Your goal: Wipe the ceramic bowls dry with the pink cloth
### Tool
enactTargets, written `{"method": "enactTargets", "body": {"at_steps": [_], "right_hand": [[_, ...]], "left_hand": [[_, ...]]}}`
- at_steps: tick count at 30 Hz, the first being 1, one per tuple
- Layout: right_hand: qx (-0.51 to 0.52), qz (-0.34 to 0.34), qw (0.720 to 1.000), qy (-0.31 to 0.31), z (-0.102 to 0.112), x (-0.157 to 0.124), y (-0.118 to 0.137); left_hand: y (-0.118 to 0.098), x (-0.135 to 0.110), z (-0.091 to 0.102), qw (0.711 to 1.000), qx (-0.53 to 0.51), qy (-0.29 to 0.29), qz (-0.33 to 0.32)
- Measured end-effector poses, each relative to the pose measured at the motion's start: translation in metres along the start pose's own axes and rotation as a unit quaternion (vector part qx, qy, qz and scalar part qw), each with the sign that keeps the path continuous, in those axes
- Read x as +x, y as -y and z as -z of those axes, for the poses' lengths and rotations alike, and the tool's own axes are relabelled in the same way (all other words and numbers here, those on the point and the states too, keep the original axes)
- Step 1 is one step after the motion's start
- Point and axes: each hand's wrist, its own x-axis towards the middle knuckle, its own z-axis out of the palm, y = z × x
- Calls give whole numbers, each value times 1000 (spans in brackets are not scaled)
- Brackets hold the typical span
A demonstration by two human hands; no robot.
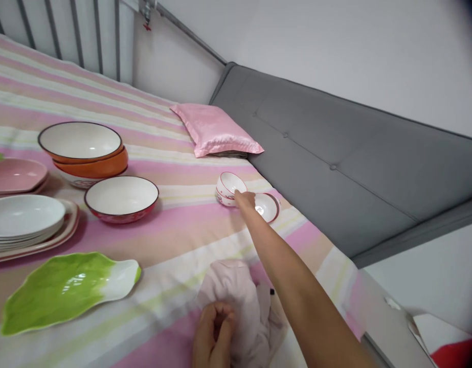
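Observation:
My right hand [247, 198] reaches far across the bed, its fingers closed at the near rim of the upper small white bowl [231, 181]. That bowl has a red rim and sits stacked on a matching patterned bowl [225, 200]. Just right of the hand lies a white dish with a red rim [269, 207], partly covered by my fingers. Close to me, my left hand [215, 332] is curled, thumb and forefinger together, against a bunched pale pink cloth [238, 291]; it seems to grip the cloth's edge.
Left on the striped bedspread [174, 245] are a green leaf-shaped dish [67, 291], a red bowl [122, 197], stacked orange bowls [82, 143], several white plates [24, 214] and pink plates [15, 176]. A pink pillow [220, 128] rests by the grey headboard [316, 148].

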Motion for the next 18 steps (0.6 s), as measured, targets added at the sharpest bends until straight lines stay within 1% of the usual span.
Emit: {"method": "enactTargets", "body": {"at_steps": [2,3,5,7,9,11,14,18], "right_hand": [[-73,97,992,-34,1,-11,3],[-106,150,982,-38,0,-15,4],[-169,243,955,-21,-3,-21,5],[-226,298,927,6,-6,-21,3],[-278,318,906,29,-7,-16,0],[-322,321,890,41,-5,-10,-4],[-372,321,870,43,3,-4,-10],[-412,330,849,44,13,-3,-16]], "left_hand": [[-1,-1,0,1000,2,3,-4],[-1,-1,1,1000,6,4,-6],[-1,-1,1,1000,11,5,-9],[0,0,1,1000,13,8,-7],[1,0,1,1000,8,12,-4],[3,0,0,1000,5,14,-5],[3,1,-1,1000,10,8,-3],[2,1,-3,1000,15,0,6]]}}
